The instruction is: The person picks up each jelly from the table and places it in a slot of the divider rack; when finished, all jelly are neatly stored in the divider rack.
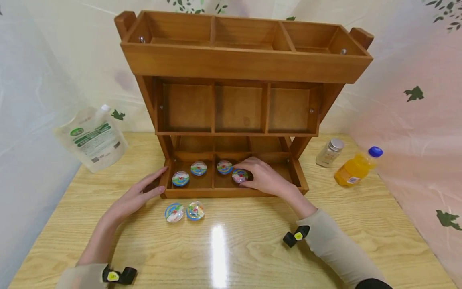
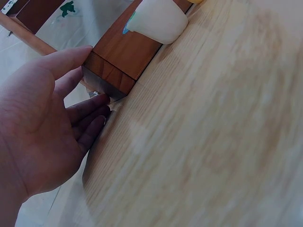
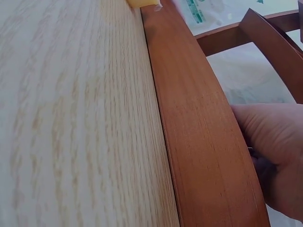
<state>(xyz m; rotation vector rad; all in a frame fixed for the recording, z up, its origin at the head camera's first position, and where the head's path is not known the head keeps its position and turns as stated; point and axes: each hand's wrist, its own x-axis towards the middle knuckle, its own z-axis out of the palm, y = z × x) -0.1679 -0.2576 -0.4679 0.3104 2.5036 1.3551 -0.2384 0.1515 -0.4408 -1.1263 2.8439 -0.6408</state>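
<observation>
In the head view my right hand [image 1: 266, 177] reaches into the middle bottom compartment of a brown wooden rack [image 1: 231, 64]. Its thumb and fingers pinch a jelly cup [image 1: 238, 176] with a printed lid. Beside that one stands another jelly cup [image 1: 225, 167]. The left compartment holds two more, a front cup [image 1: 181, 178] and a rear cup [image 1: 198, 168]. My left hand [image 1: 135, 197] touches the rack's lower left end with extended fingers, seen closer in the left wrist view around the wooden corner [image 2: 111, 75]. In the right wrist view the front board [image 3: 203, 118] hides the right fingertips.
On the table before the rack lie two jelly cups, a left one [image 1: 175, 212] and a right one [image 1: 195, 210]. A white spouted pouch [image 1: 94, 138] stands at the left. To the right are a small shaker jar [image 1: 329, 153] and an orange drink bottle [image 1: 355, 170].
</observation>
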